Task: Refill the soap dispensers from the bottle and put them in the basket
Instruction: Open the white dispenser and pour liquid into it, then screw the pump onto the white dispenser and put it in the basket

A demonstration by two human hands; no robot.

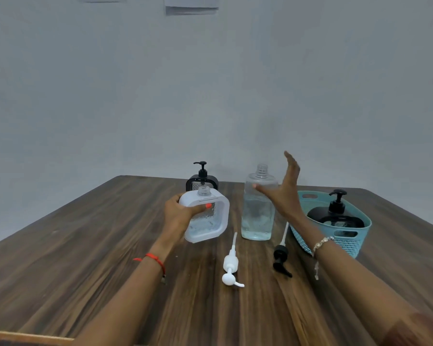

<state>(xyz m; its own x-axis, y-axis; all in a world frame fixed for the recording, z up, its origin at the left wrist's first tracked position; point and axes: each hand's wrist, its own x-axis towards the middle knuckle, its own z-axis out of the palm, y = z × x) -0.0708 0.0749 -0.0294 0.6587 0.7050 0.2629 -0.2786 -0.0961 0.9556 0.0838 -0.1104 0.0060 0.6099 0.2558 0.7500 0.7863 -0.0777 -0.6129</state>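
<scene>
Your left hand [178,216] grips a white soap dispenser [206,217] by its upper left corner, thumb pressed across the front, and holds it tilted with its open threaded neck up; only its lower edge seems to meet the surface [85,258] (the blur there leaves that unsure). A little clear liquid sits in its lower part. Your right hand [284,189] is spread wide, fingers up and thumb stretched toward the clear refill bottle [258,208]; whether the thumb tip touches the bottle's shoulder, I cannot tell. That bottle stands upright and uncapped, between the white dispenser and the teal basket [355,237], roughly half full of clear liquid.

In front of the bottle lie two loose pumps: a white pump [230,268] to the left and a black pump [281,257] to the right, each with its dip tube pointing away from you. Inside the basket, at the right of the surface, stands a black dispenser [335,216] with its pump on. Another black dispenser with pump [202,181] stands upright behind the white one, near the far edge.
</scene>
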